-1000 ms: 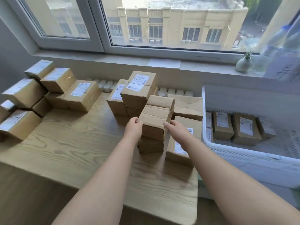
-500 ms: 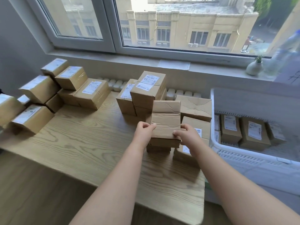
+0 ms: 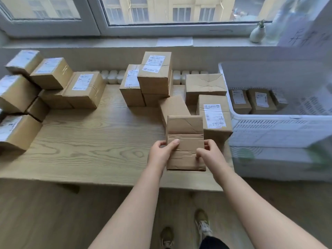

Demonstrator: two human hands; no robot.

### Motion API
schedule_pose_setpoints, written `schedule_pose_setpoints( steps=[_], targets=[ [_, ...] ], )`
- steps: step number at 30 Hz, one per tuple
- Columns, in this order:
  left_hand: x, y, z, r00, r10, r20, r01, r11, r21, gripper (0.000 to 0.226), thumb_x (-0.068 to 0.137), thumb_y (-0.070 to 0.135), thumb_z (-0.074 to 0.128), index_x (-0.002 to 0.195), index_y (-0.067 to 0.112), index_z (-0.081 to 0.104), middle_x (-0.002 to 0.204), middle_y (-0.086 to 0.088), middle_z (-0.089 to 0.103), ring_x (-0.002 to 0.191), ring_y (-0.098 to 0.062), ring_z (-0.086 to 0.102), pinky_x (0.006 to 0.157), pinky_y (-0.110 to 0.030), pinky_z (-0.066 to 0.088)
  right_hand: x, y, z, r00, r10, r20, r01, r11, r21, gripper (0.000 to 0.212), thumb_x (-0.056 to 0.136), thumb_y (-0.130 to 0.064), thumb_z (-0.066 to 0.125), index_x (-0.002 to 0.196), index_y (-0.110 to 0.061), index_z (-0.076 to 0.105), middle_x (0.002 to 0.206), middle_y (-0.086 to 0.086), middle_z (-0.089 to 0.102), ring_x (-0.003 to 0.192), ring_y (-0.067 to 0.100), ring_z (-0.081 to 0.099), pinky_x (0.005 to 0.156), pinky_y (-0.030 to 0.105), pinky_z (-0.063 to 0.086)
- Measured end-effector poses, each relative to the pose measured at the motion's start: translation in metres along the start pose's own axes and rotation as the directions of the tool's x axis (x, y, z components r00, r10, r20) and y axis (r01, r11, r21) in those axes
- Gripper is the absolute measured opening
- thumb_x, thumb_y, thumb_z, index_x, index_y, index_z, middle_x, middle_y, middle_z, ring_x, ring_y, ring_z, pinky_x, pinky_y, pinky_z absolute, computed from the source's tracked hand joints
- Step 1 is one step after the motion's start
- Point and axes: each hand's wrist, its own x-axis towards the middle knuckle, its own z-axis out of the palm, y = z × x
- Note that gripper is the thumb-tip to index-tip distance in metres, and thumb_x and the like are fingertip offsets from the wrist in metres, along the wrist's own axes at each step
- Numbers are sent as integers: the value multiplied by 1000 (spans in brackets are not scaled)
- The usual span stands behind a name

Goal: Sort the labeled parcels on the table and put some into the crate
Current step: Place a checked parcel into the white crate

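A brown cardboard parcel (image 3: 185,130) with creased, taped flaps and no label showing is held upright near the table's front edge. My left hand (image 3: 161,153) grips its left side and my right hand (image 3: 209,153) grips its right side, thumbs on the near face. Behind it lie a plain parcel (image 3: 173,106) and a labeled parcel (image 3: 213,114). A stack of labeled parcels (image 3: 154,76) stands mid-table. The white crate (image 3: 280,123) at the right holds three labeled parcels (image 3: 260,101).
A pile of labeled parcels (image 3: 52,87) fills the table's left end. The wooden table (image 3: 93,144) has bare surface between the piles. A window sill with a small white vase (image 3: 257,33) runs behind. My feet show on the floor below.
Both hands lifted the unlabeled parcel off the stack and drew it toward me, to the table's front edge. The camera tilted further downward.
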Motion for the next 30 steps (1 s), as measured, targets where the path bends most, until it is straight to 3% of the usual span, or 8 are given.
schedule_pose_setpoints(
  steps=[2, 4, 11, 15, 19, 21, 25, 30],
  targets=[
    [-3, -20, -3, 999, -30, 43, 28, 998, 62, 78, 57, 68, 81, 115, 18, 65, 114, 0, 70, 107, -18, 65, 95, -36, 52, -9, 20, 6, 998, 60, -14, -60, 998, 12, 33, 85, -4, 57, 116, -15, 57, 109, 7, 65, 98, 24, 63, 69, 32, 48],
    [-4, -39, -2, 995, -67, 79, 59, 993, 107, 66, 70, 60, 83, 115, 16, 63, 115, -2, 68, 109, -20, 63, 91, -35, 50, -14, 36, 7, 994, 106, -23, -105, 994, 9, 33, 86, -4, 59, 117, -14, 59, 112, 7, 68, 102, 24, 64, 69, 31, 50],
    [-7, -72, 20, 979, -164, 121, 137, 970, 199, 49, 86, 44, 78, 115, 17, 51, 105, 4, 59, 102, -18, 57, 90, -33, 47, -7, 75, 1, 995, 99, -19, -101, 990, -95, 25, 98, -28, 64, 121, -17, 61, 106, -4, 66, 94, 12, 59, 70, 26, 44],
    [-8, -83, 31, 982, -119, 144, 87, 973, 213, 52, 92, 38, 73, 136, 15, 58, 128, -1, 64, 121, -20, 60, 108, -36, 45, 4, 88, 0, 993, 114, -17, -115, 985, -130, 32, 96, -37, 67, 121, -17, 59, 104, -7, 65, 100, 15, 60, 83, 30, 46],
    [-7, -92, 34, 986, -58, 158, 33, 987, 160, 34, 88, 40, 75, 119, 27, 66, 119, 2, 71, 114, -17, 66, 108, -40, 48, 8, 102, 2, 994, 106, -30, -109, 986, -129, 29, 95, -34, 68, 120, -21, 61, 110, -5, 67, 108, 18, 64, 96, 38, 52],
    [-8, -95, 34, 989, -37, 146, 16, 989, 145, 31, 92, 37, 73, 121, 28, 66, 115, 5, 71, 110, -14, 65, 105, -35, 49, 7, 105, 1, 995, 90, -29, -93, 988, -119, 30, 95, -34, 68, 122, -22, 63, 110, -6, 68, 108, 17, 65, 100, 40, 52],
    [-10, -95, 34, 990, -22, 138, -1, 987, 160, 42, 95, 36, 70, 134, 24, 64, 118, 8, 68, 110, -10, 61, 96, -26, 44, 8, 108, -1, 996, 84, -17, -85, 989, -118, 32, 95, -35, 68, 125, -23, 64, 112, -6, 70, 108, 15, 65, 99, 36, 51],
    [-8, -96, 31, 987, -30, 161, 8, 990, 138, 47, 95, 34, 71, 139, 20, 63, 126, 4, 70, 118, -12, 63, 105, -29, 46, 7, 109, 0, 996, 85, -6, -86, 991, -103, 29, 97, -34, 67, 122, -25, 58, 113, -7, 67, 102, 10, 63, 90, 29, 48]
  ],
)
